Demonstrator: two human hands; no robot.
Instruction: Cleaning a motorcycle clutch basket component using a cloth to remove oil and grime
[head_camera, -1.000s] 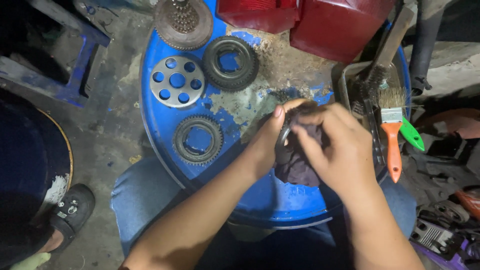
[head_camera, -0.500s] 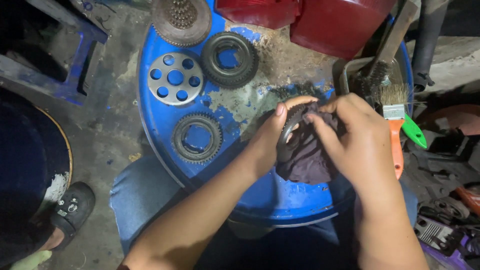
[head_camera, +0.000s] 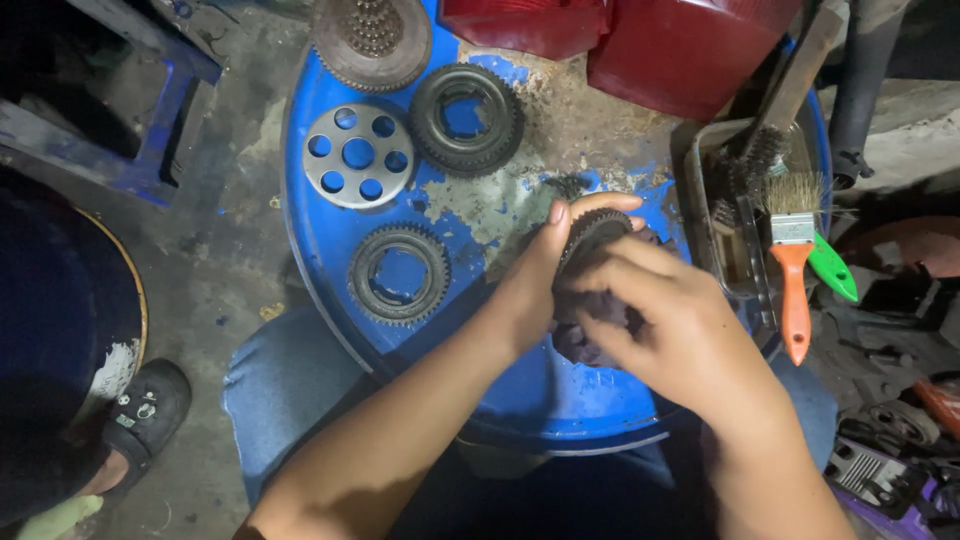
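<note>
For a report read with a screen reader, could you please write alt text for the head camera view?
Over a blue drum top, the left hand holds a toothed gear while the right hand presses a dark rag against it. Three more gears and a holed metal disc lie on the drum, with an orange-handled brush to the right.

Bright light falls on the blue drum top (head_camera: 340, 260); edges sink into dark shadow.

Blue drum lid (head_camera: 330, 230), paint worn; silver holed disc (head_camera: 357, 155); orange-handled brush (head_camera: 795, 270); red containers (head_camera: 680, 50).
</note>
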